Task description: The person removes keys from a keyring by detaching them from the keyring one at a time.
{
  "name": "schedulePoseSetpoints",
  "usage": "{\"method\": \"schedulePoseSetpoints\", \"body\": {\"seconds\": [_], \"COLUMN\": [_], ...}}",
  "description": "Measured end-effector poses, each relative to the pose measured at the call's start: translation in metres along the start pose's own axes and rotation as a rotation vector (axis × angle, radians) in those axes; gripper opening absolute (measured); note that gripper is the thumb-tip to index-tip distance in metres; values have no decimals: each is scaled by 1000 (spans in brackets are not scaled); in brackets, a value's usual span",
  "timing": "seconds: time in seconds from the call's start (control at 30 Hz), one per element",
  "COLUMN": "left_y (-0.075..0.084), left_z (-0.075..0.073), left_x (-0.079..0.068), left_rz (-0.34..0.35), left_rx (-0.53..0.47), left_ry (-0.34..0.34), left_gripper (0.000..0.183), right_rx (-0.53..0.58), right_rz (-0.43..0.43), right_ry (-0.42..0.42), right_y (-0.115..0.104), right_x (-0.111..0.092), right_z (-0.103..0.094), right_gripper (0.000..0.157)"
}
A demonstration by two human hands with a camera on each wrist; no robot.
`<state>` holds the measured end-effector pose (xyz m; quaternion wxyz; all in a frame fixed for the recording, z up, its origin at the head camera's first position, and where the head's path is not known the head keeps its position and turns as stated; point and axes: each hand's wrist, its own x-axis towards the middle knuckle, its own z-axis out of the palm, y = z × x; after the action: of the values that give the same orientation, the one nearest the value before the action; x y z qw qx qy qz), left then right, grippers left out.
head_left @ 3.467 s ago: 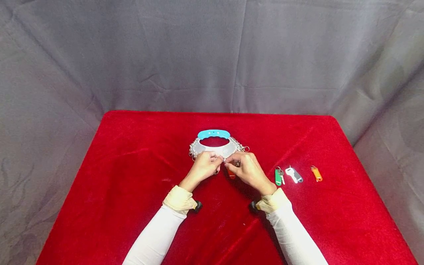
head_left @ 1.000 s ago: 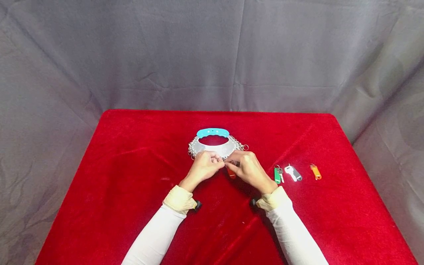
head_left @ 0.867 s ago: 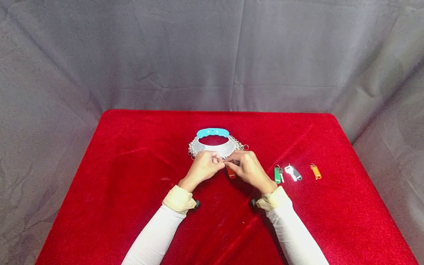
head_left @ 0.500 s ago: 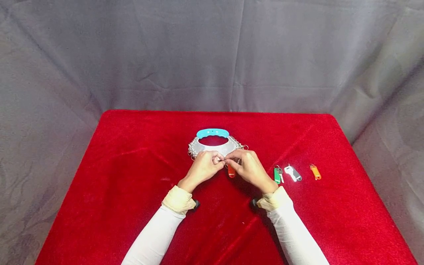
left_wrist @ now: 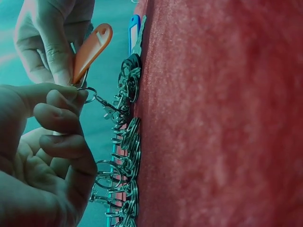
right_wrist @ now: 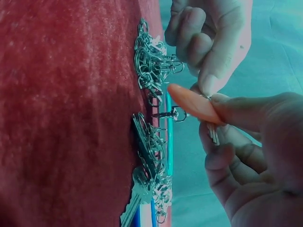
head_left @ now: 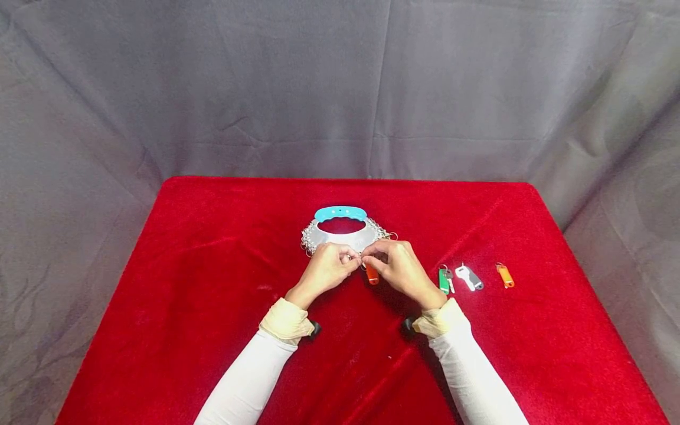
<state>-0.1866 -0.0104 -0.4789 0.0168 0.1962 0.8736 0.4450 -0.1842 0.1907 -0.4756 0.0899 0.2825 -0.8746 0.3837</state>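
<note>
Both hands meet at the near edge of a metal key holder plate [head_left: 345, 238] with a blue grip [head_left: 341, 213]. My left hand [head_left: 329, 268] pinches a small split ring [left_wrist: 88, 95] between thumb and forefinger; this ring hangs on one of the holder's snap clasps [left_wrist: 106, 105]. Thumb and fingers of my right hand [head_left: 402, 271] pinch the ring end of an orange-red key tag [right_wrist: 195, 104]. A metal key [right_wrist: 213, 134] shows beneath that tag. Fingertips of both hands touch or nearly touch, and they hide how the two rings sit together.
Right of the hands on the red cloth [head_left: 223, 354] lie a green key tag [head_left: 443, 281] with a key, a grey tag [head_left: 474, 280] with a white key, and an orange tag [head_left: 506, 275]. A blue tag [left_wrist: 134, 34] hangs on the holder among several clasps.
Both hands stay at the holder's near edge, with small shifts of the fingertips. The right fingers have moved slightly, and more of the orange-red tag shows below them now.
</note>
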Motion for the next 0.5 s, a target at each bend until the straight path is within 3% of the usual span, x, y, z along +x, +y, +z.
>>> {"method": "schedulePoseSetpoints", "body": {"seconds": [0.5], "left_y": [0], "left_z": [3], "left_x": [-1], "left_rz": [46], "left_rx": [87], "left_ry": [0], "left_gripper": [6], "right_rx": [-18], "right_rz": [-48], "right_ry": [7], "right_y": [-2], "right_x": [0], "right_z": [-3], "right_gripper": [7]}}
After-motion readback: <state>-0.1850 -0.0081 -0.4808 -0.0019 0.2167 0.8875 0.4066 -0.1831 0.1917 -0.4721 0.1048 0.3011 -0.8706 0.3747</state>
